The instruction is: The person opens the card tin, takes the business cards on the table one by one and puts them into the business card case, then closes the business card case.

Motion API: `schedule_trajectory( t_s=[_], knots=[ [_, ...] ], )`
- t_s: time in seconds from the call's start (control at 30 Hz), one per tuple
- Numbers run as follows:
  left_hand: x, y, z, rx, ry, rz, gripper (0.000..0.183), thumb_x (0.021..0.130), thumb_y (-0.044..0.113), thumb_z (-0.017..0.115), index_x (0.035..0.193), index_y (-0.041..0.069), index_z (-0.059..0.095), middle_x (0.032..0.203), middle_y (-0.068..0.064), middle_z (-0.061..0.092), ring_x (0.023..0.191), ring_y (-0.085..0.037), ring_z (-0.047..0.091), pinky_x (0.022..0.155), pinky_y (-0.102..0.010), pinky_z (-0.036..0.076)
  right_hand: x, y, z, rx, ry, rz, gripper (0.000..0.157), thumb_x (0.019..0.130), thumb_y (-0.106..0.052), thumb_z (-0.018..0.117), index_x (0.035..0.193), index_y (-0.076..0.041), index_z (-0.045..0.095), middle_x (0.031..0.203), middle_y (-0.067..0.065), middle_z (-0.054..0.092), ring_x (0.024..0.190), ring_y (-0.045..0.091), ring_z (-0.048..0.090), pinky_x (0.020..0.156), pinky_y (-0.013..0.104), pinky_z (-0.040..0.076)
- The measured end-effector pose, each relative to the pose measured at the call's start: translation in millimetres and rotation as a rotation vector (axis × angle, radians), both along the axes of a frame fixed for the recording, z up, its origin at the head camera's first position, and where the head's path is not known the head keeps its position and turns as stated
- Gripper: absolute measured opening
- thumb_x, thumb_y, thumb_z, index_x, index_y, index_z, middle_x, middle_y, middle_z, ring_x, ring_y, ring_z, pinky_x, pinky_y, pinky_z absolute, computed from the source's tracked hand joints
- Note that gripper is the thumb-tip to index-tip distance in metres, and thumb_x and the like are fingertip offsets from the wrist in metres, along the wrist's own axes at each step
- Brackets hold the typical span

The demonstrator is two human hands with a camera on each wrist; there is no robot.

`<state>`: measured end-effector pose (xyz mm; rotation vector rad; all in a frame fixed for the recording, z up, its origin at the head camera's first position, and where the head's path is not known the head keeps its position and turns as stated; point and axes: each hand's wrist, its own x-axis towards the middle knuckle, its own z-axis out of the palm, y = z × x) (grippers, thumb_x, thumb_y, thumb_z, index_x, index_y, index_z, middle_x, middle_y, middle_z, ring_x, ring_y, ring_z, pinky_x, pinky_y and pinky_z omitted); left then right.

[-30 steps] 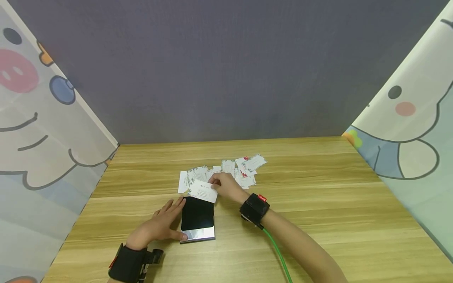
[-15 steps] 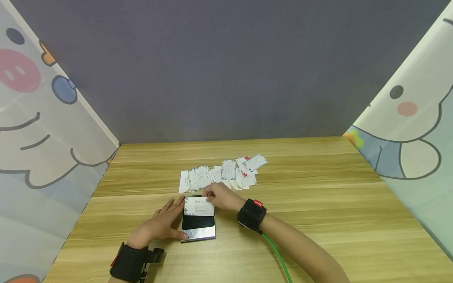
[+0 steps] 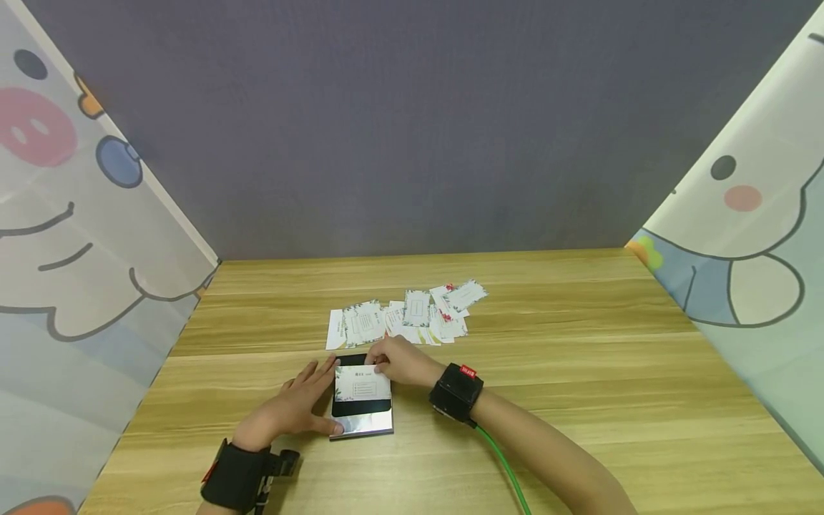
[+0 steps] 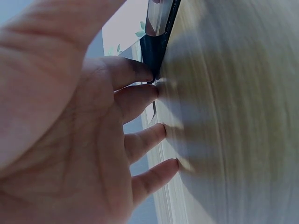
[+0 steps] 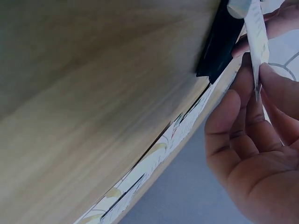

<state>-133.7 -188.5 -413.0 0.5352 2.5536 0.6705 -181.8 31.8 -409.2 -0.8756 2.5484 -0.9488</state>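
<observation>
Between my hands on the table lies a flat black card case [image 3: 362, 408] with a shiny silver band at its near end. My left hand [image 3: 287, 409] rests along its left side, fingers extended, the thumb on the silver band. In the left wrist view, the spread fingertips [image 4: 156, 133] touch the wood and the case's edge. My right hand [image 3: 400, 360] pinches a white business card [image 3: 363, 385] by its upper right corner. The card is over the case's black part; in the right wrist view the thumb and fingers hold the card [image 5: 257, 39] above the case.
Behind the case, several white printed cards [image 3: 363, 323] lie overlapping in a loose row, some with leaf or red flower prints. A dark grey panel [image 3: 412, 143] stands along the table's far edge. A green cable [image 3: 505, 461] trails from the right wristband.
My right hand has brought the card nearer and slightly left, from above the case's far edge to over its black part, and the card has straightened. The left hand stays in place.
</observation>
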Motion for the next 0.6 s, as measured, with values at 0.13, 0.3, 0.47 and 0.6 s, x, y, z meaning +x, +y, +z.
schedule_trajectory(
  t_s=[0.13, 0.3, 0.47, 0.6],
  knots=[
    [0.0, 0.4, 0.6, 0.001, -0.004, -0.006, 0.108, 0.065, 0.046, 0.077, 0.146, 0.004, 0.019, 0.152, -0.017, 0.014, 0.137, -0.047, 0.007, 0.096, -0.073, 0.013, 1.5, -0.6, -0.3, 0.042, 0.001, 0.037, 0.014, 0.085, 0.002, 0.059, 0.088, -0.007, 0.070, 0.087, 0.002, 0.067, 0.069, 0.002, 0.049, 0.062, 0.014, 0.042],
    [-0.3, 0.1, -0.9, -0.007, 0.001, -0.015, 0.107, 0.066, 0.046, 0.076, 0.145, 0.003, 0.019, 0.153, -0.017, 0.013, 0.137, -0.047, 0.007, 0.096, -0.073, 0.013, 4.9, -2.0, -1.9, 0.091, -0.010, 0.090, 0.015, 0.083, 0.001, 0.060, 0.093, -0.006, 0.069, 0.079, 0.001, 0.063, 0.065, 0.001, 0.047, 0.059, 0.013, 0.040],
    [0.1, 0.7, -0.3, -0.003, -0.002, -0.013, 0.107, 0.066, 0.046, 0.076, 0.145, 0.003, 0.020, 0.153, -0.016, 0.013, 0.137, -0.047, 0.007, 0.096, -0.073, 0.013, 7.3, -3.3, -3.7, 0.130, -0.010, 0.133, 0.020, 0.082, 0.001, 0.062, 0.097, -0.009, 0.069, 0.078, -0.002, 0.060, 0.065, 0.001, 0.046, 0.058, 0.012, 0.038],
    [1.0, 0.8, 1.2, 0.001, -0.004, -0.016, 0.107, 0.066, 0.045, 0.077, 0.145, 0.002, 0.019, 0.152, -0.018, 0.014, 0.136, -0.048, 0.007, 0.095, -0.073, 0.013, 9.2, -4.2, -3.8, 0.154, -0.014, 0.132, 0.022, 0.081, 0.000, 0.063, 0.099, -0.010, 0.069, 0.074, -0.003, 0.055, 0.064, 0.002, 0.044, 0.056, 0.012, 0.037]
  ],
)
